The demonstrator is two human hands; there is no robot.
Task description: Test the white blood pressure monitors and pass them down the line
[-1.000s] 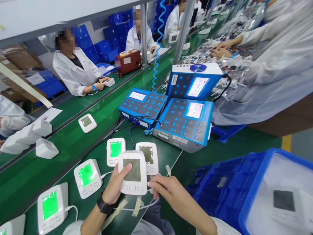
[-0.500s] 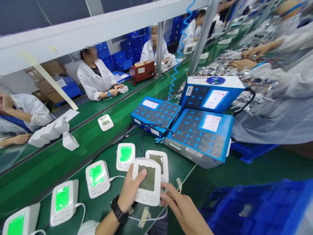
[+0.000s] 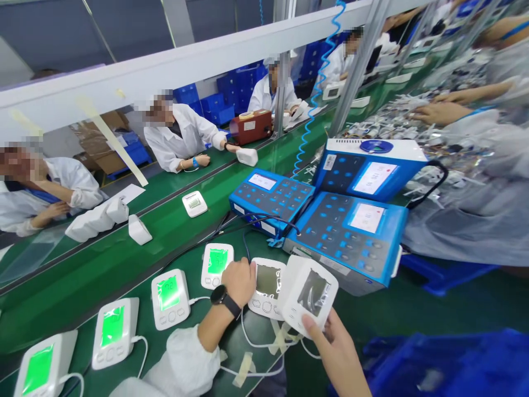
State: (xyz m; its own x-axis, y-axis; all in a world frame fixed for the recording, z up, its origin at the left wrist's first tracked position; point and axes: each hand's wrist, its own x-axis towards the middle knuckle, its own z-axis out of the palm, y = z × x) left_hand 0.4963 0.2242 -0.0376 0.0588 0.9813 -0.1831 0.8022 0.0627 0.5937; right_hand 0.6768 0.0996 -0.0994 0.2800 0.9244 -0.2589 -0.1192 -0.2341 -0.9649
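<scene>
On the right, my right hand (image 3: pixel 336 347) grips a white blood pressure monitor (image 3: pixel 314 295) by its lower edge, thumb in front, the unit tilted and its screen dark. Close to it a second dark-screened monitor (image 3: pixel 257 305) lies on the green table. My left hand (image 3: pixel 240 281), a black watch on its wrist, is at that second monitor's left edge. Its fingers point away and are mostly hidden, so their grip does not show. White cables (image 3: pixel 258 345) run below the hands, taped at the table edge.
Several green-lit monitors (image 3: pixel 168 292) with cables line the left. Blue tester boxes (image 3: pixel 347 237) stand to the right. Beyond runs a green conveyor (image 3: pixel 165 220) carrying another monitor (image 3: pixel 194 203). Co-workers in white coats (image 3: pixel 177 138) sit across. Blue crates (image 3: pixel 446 364) are at lower right.
The dark-screened monitor my left hand held in front is now in my right hand, farther right. My left hand has moved to the monitor behind. A co-worker's arm now reaches out with a white unit.
</scene>
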